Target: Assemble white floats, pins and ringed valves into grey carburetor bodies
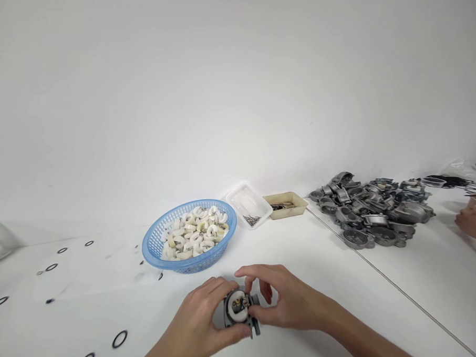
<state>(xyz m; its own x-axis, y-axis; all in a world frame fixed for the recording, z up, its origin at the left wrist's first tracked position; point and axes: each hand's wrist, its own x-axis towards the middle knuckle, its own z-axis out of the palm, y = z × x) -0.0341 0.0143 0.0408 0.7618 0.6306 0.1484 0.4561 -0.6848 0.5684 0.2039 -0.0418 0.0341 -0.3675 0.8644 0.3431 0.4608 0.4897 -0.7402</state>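
Observation:
My left hand point(202, 319) is closed around a grey metal carburetor body point(254, 322), thumb at the near edge and fingers along the far left side. A white ring-shaped float point(237, 318) sits in the round opening, with brass parts in its middle. At the right side of the opening, my right hand point(278, 296) has its thumb and a curled finger on the float's hinge end, while the index finger arches above. Whether a small pin is between those fingertips is hidden. Just beyond my hands stands a blue plastic basket point(150, 251) full of similar white floats.
A clear tray point(240, 202) with small metal pins leans beside a yellowish tray point(289, 212). Grey metal carburetor parts point(373, 208) are heaped at the right. Several black rings point(119, 339) lie at the left. Another person's hand point(473, 220) shows at the right edge.

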